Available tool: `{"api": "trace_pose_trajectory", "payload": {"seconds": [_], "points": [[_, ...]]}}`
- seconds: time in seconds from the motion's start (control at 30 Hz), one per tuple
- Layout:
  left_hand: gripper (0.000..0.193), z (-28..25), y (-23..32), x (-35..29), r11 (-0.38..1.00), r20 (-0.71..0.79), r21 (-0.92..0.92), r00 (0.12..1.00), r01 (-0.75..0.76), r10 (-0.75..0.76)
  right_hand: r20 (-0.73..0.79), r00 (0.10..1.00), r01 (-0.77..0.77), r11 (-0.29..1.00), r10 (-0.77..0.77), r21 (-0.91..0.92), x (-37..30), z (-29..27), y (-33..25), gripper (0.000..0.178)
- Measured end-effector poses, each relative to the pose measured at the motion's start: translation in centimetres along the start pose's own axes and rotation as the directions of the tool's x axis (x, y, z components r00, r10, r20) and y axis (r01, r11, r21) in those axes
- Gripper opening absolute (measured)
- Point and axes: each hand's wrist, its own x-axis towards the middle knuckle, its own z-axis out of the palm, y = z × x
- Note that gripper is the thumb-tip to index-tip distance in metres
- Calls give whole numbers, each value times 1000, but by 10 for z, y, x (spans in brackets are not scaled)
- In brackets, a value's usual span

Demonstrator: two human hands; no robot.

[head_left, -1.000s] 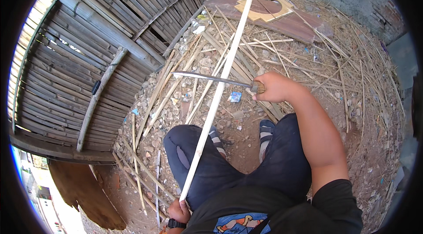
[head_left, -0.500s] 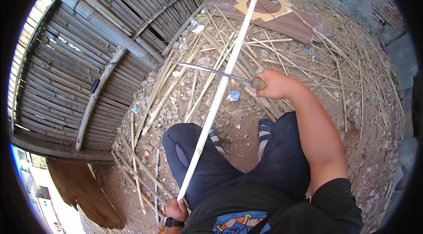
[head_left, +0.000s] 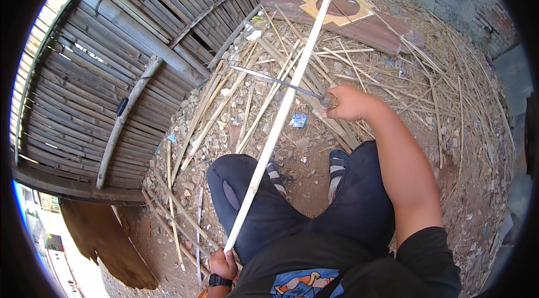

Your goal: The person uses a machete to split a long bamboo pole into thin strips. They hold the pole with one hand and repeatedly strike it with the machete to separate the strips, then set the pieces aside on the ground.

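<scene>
Here the right hand point(head_left: 349, 102) gripped a knife point(head_left: 275, 81), the left hand point(head_left: 223, 264) a bamboo strip point(head_left: 279, 117); a slipping blade could likely cut the knees.

Pale, smooth-shaved bamboo strip point(head_left: 279, 118); dull grey metal blade point(head_left: 275, 80); rough weathered bamboo wall point(head_left: 112, 56); dusty, gritty earth point(head_left: 314, 180).

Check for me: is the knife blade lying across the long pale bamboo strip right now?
Yes: the knife in the right hand crosses the long pale bamboo strip, whose near end the left hand grips.
</scene>
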Motion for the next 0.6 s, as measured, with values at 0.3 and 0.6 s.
{"api": "trace_pose_trajectory", "payload": {"seconds": [0.3,0.6], "points": [[44,3,4,7,992,60,-118,998,37,-30,-44,982,-182,980,186,75,22,0,29,51],[46,-2,-4,1,996,71,-49,995,70,-66,-132,991,1,998,-9,-57,8,11,7,57]]}}
